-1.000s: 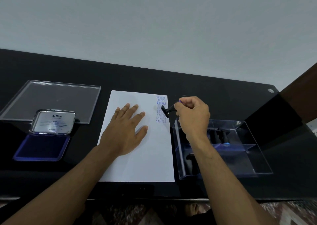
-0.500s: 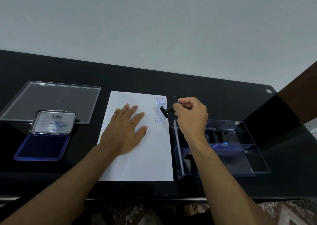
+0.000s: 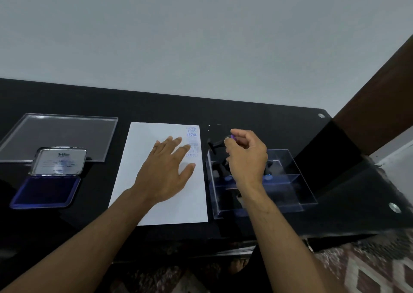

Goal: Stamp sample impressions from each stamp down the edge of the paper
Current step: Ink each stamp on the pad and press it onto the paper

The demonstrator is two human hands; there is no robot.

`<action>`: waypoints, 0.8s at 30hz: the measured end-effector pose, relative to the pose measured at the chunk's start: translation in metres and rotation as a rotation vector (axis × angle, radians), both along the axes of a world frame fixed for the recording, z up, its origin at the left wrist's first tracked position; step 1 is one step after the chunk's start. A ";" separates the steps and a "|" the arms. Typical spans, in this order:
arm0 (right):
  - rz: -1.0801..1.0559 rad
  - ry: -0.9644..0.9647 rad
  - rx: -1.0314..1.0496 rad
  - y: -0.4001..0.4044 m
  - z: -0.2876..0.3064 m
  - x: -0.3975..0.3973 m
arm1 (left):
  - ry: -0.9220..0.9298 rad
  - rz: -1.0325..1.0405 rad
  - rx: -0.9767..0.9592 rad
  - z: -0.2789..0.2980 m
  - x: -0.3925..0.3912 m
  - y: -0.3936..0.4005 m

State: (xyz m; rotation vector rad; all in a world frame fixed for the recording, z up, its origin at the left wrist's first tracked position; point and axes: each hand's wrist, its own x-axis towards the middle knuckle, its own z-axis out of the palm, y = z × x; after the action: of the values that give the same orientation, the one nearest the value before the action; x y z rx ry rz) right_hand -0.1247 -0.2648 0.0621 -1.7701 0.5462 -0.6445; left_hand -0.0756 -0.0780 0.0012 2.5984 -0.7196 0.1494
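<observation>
White paper (image 3: pixel 156 181) lies flat, centre frame; blue FRAGILE/SAMPLE impressions run down its upper right edge. Black stamp (image 3: pixel 215 144) tilted, off the paper's right edge, above clear box (image 3: pixel 297 181) holding further stamps.

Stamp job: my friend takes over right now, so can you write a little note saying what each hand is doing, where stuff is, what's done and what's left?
Left hand: flat on the paper, holding it down.
Right hand: grips a black stamp off the paper's right edge, above the clear stamp box, which holds more stamps.
Ink pad: open, at the left, beside the box's clear lid.
Done: blue FRAGILE and SAMPLE prints run down the paper's top right edge.
Left: the edge below them is bare. Probably swap this stamp for the next, ink it and keep stamping downward.
</observation>
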 end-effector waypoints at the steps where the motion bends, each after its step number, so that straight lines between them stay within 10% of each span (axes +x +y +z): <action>1: -0.006 -0.001 0.002 -0.003 0.001 -0.005 | -0.001 -0.013 -0.002 0.003 -0.004 -0.006; 24: -0.208 0.237 -0.458 -0.101 -0.001 -0.113 | -0.023 -0.244 0.036 0.022 -0.069 -0.131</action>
State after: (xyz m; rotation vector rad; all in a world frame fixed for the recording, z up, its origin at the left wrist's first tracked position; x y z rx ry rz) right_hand -0.2380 -0.3659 0.0607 -2.2581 0.7996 -0.7514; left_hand -0.1450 -0.2092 0.0232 2.5204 -1.0479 0.0925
